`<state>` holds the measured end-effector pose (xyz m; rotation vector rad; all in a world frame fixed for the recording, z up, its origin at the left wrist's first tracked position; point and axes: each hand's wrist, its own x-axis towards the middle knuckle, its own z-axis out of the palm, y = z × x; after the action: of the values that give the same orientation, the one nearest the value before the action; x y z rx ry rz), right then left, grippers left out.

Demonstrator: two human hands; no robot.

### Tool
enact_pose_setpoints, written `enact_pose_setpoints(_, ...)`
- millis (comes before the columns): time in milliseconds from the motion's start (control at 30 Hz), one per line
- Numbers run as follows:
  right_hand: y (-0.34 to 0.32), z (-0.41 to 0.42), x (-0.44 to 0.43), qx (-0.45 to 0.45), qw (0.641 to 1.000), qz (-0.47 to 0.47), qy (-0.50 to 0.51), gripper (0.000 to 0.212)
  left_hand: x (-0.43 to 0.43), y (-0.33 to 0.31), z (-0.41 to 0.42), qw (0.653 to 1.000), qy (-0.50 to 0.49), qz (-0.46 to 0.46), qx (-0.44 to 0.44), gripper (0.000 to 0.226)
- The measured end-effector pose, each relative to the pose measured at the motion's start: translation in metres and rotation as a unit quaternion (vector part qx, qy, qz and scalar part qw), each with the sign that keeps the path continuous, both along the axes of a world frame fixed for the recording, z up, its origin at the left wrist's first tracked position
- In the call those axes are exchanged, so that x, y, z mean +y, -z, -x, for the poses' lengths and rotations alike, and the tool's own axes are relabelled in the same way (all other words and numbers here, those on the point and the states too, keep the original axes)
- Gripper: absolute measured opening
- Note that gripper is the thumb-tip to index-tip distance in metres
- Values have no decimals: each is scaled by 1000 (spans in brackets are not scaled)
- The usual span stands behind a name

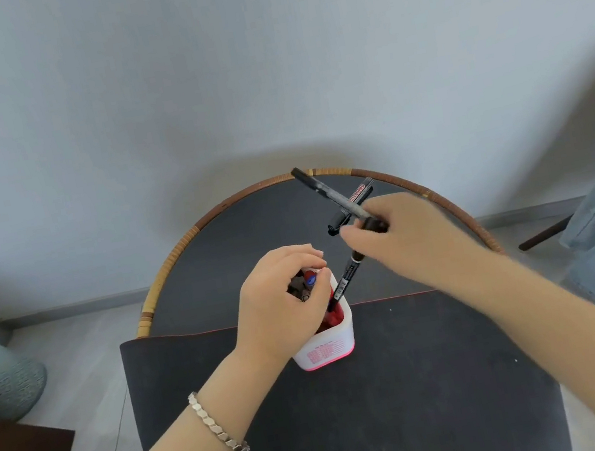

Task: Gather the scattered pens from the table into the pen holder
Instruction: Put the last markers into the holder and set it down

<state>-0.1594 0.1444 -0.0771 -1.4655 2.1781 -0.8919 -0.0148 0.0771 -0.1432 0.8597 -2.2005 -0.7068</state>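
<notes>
Holder [326, 353]: white, red-lined, upright on the dark tabletop [396, 387], centre, several pens already inside.

Left hand [282, 307]: curled over the holder's rim, fingers closed loosely about the pen tops there; exactly what it pinches cannot be told.

Right hand [410, 241]: grip closed on a black pen [335, 198] angled up and away, with a second pen [345, 282] running down from the hand, tip entering the holder's mouth.

Marker [357, 201]: black, red lettering, crossing behind the raised pen; whether it lies on the tabletop or is held cannot be told.

Step in hand, by judgement: dropping pens into the holder, near the end. Next move calls for lowering and releasing the held pens, then dealing with the marker.

Obscured: holder's contents under the left hand; right fingertips blurred; the tabletop's near edge cut off.
</notes>
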Motion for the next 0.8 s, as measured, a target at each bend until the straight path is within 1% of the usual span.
enact_pose_setpoints(67,18,-17,-9,41,999,23,4,32,4,0,3,1000,26,12,11,18)
enact_pose_setpoints(133,40,-30,-11,75,996,37,-13,26,6,2,4,998,47,26,15,24)
enact_pose_setpoints(200,50,-35,-9,86,995,37,-20,21,7,5,3,998,53,34,12,26)
enact_pose_setpoints(300,55,-32,-2,39,997,18,-56,22,8,9,0,998,51,31,6,28)
enact_pose_setpoints(367,55,-30,2,-22,995,-15,-96,22,7,9,0,998,60,23,-3,29)
enact_pose_setpoints(400,57,-27,1,-57,992,-36,-109,26,7,9,-1,998,64,21,-10,30)
enact_pose_setpoints(433,59,-21,-1,-87,990,-53,-100,32,6,9,-1,997,66,21,-16,31)
enact_pose_setpoints(467,58,-14,-1,-105,990,-58,-69,37,6,9,-2,997,64,23,-22,32)
enact_pose_setpoints(533,48,8,8,-99,994,-46,-18,24,5,11,-3,997,58,30,-35,36)
enact_pose_setpoints(600,29,26,31,-85,995,-22,-44,29,5,12,-4,997,58,37,-40,36)
enact_pose_setpoints(633,18,33,44,-72,996,-24,-47,30,6,12,-3,997,59,41,-39,35)
enact_pose_setpoints(667,8,38,58,-54,997,-28,-48,28,6,12,-3,997,59,44,-36,34)
enact_pose_setpoints(733,-7,43,72,-58,998,-12,-30,24,5,13,-2,997,57,46,-28,34)
enact_pose_setpoints(800,-17,45,77,-53,998,-15,-29,21,5,14,0,997,54,45,-25,34)
